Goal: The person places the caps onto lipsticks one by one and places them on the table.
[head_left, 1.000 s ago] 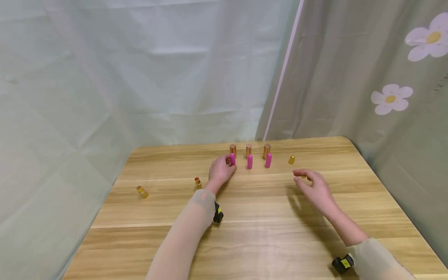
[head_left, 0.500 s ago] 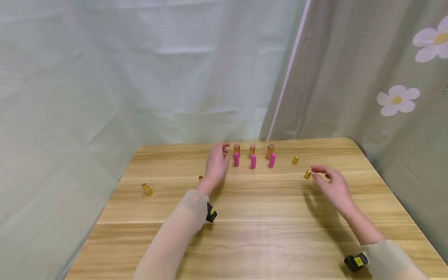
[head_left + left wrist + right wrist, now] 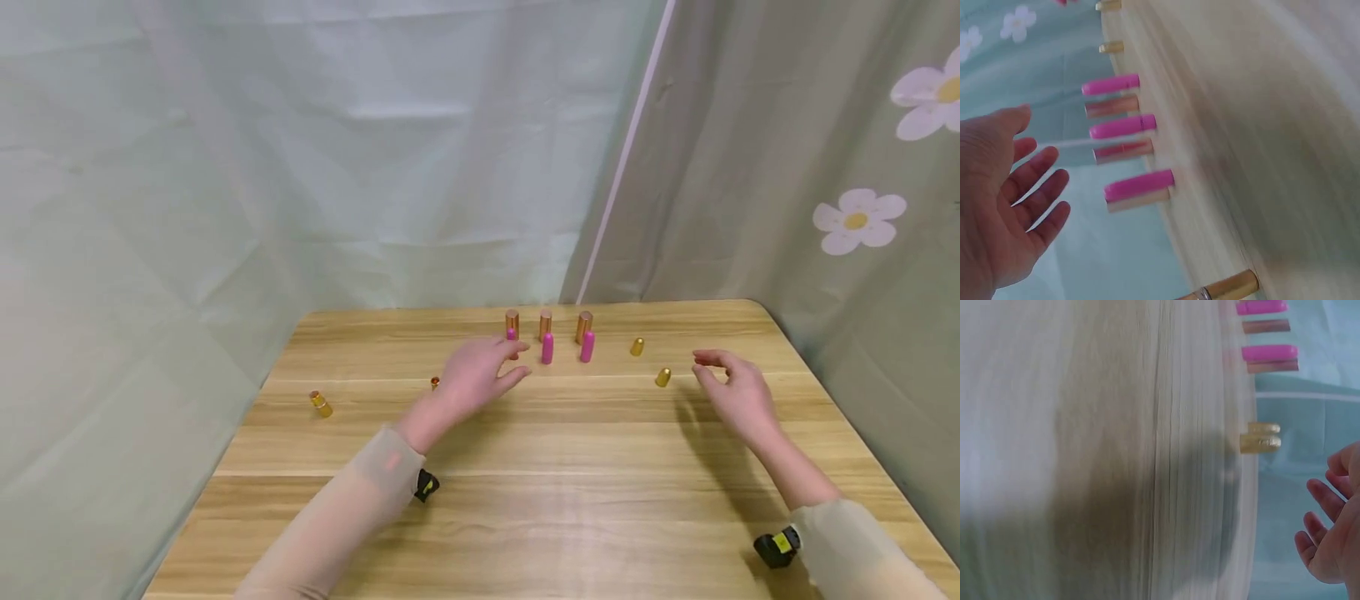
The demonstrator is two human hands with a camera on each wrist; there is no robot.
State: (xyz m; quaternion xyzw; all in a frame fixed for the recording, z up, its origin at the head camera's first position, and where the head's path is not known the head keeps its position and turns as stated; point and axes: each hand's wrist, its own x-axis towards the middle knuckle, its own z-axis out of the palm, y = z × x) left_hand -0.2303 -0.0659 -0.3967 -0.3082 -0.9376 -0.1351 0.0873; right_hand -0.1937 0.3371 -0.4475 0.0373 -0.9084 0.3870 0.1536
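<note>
My left hand (image 3: 476, 375) hovers with thumb and fingers spread, holding nothing. In the head view its fingers overlap the leftmost pink tube (image 3: 512, 334); the left wrist view shows a gap between hand and tubes. A second pink tube (image 3: 547, 349) and a third pink tube (image 3: 588, 347) stand upright in the same row. My right hand (image 3: 738, 396) is raised over the table's right side, fingers loosely bent and nothing between them. To its left stand a small gold round-topped piece (image 3: 663, 377) and, farther back, a similar gold piece (image 3: 637, 347).
Behind the pink row stand three copper-coloured tubes (image 3: 545, 325). A gold tube (image 3: 321, 405) is at the table's left; another gold tube (image 3: 435, 383) with a reddish top is partly hidden by my left hand. Curtains (image 3: 420, 167) hang behind the wooden table (image 3: 555, 517).
My left hand has let go of the leftmost pink tube, drawn back from it and opened. My right hand has moved right, away from the nearer gold piece.
</note>
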